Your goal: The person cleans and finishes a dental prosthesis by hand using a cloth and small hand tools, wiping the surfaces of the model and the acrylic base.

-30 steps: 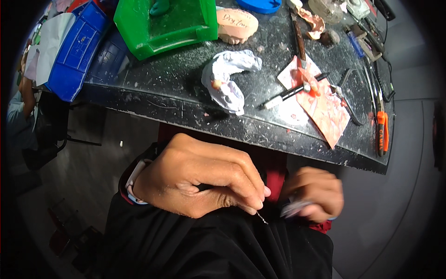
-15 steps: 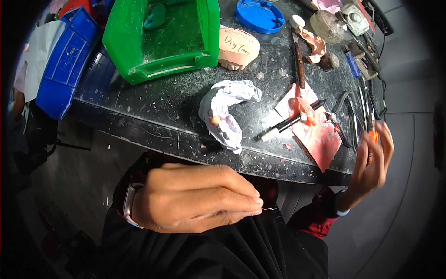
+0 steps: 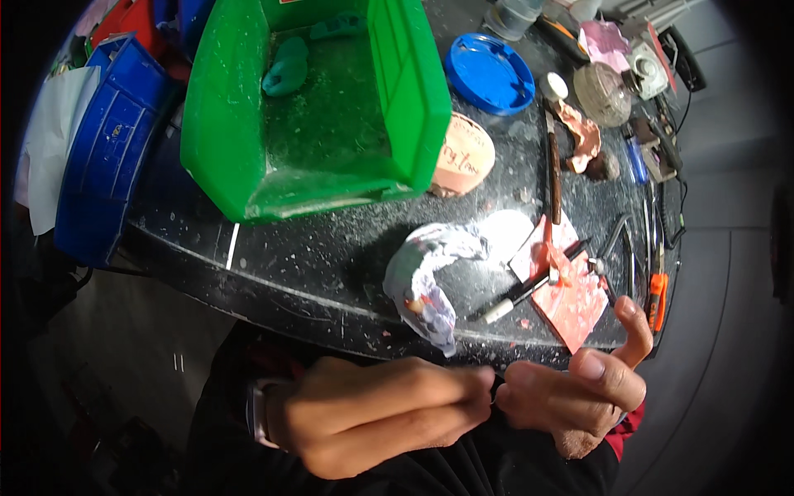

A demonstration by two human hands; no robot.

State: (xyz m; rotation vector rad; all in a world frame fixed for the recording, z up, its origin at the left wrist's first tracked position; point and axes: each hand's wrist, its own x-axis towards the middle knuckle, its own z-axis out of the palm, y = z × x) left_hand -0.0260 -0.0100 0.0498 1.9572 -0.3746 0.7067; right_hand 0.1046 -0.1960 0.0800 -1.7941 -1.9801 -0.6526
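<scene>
- Left hand (image 3: 380, 413): fingers pinched shut at the tips, meeting the right hand below the worktop (image 3: 314, 264) edge. A very thin item, possibly a wire or needle, appears to sit in the pinch; it is too small to identify.
- Right hand (image 3: 575, 393): thumb and lower fingers closed toward the left fingertips; index finger (image 3: 633, 331) raised and free. Whether this hand grips the same thin item cannot be told.
- Location of the work: in front of the body, over dark clothing, just below the worktop rim.
- Nearest item on the worktop: a curved white dental cast (image 3: 430, 277), lying at the front edge directly above the hands, untouched.
- Beside it: a pink wax sheet (image 3: 571, 302) with a black pen (image 3: 529, 289) lying partly across it, and an orange-handled tool (image 3: 657, 293) further right.
- Rear of worktop: green bin (image 3: 322, 107), blue lid (image 3: 490, 73), blue tray (image 3: 107, 157) at the left edge.
- Step in hand, as judged: fine two-handed manipulation of the small item at the fingertips.
- Next move, as judged: requires a steady pinch and close alignment of both hands; the item is small enough to slip and drop into the lap.
</scene>
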